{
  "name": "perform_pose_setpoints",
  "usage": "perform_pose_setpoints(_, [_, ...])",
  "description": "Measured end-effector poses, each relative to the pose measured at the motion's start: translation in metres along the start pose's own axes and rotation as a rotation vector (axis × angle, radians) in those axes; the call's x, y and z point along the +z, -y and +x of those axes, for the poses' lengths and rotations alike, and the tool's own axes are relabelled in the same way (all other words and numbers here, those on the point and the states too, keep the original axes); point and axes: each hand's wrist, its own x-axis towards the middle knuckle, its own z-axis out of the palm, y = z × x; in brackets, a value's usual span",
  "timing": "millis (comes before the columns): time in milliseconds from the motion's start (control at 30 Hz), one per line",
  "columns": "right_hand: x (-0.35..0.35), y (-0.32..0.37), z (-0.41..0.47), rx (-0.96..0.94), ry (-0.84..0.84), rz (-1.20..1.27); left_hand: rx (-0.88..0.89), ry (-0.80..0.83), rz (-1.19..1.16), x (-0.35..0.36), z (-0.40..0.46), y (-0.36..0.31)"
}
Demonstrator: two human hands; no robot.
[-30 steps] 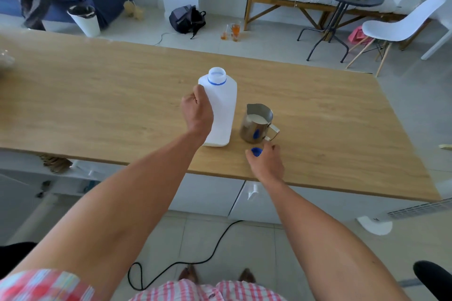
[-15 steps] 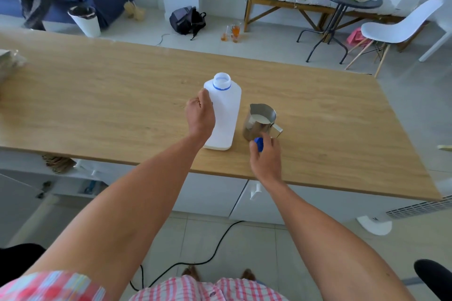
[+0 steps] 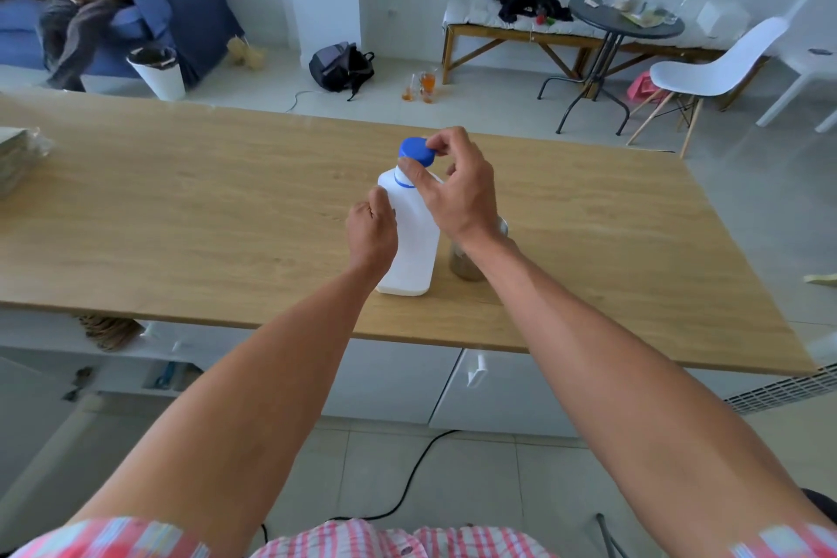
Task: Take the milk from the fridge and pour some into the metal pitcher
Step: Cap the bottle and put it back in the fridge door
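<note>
A long wooden counter (image 3: 181, 213) runs across a bright, tiled room, with a blue sofa, a bench and a white chair well behind it. Near the counter's front edge stands the white plastic milk bottle (image 3: 414, 240), upright, and just beside it on the right sits the metal pitcher (image 3: 466, 265) — mostly hidden behind the right forearm, so whether it holds milk cannot be told from here.

The left hand (image 3: 372, 236) is wrapped around the bottle's left side at mid-height, fingers curled closed on the body and steadying it. The right hand (image 3: 457, 190) is above the neck, its thumb and first fingers pinched on the blue cap (image 3: 416, 152), which sits at or just over the mouth, slightly tilted; the other fingers hang loose. It looks like the cap is being set on and screwed down, which suggests the pouring is already done.

The bottle is thin-walled plastic — it will likely give under a hard squeeze, and with the cap not seated that could push milk up the neck. A firm but light hold around the flat sides at the middle suits it best. The cap is small and smooth, best turned at its rim with the fingertips.
</note>
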Motion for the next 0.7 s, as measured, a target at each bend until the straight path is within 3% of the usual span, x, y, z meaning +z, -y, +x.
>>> perform_pose_setpoints(300, [0.004, -0.018, 0.004, -0.131, 0.232, -0.192, 0.013, 0.014, 0.000, -0.001, 0.005, 0.004])
perform_pose_setpoints(700, [0.001, -0.018, 0.002, -0.270, 0.283, -0.190, 0.021, 0.042, -0.009, -0.003, 0.006, 0.003])
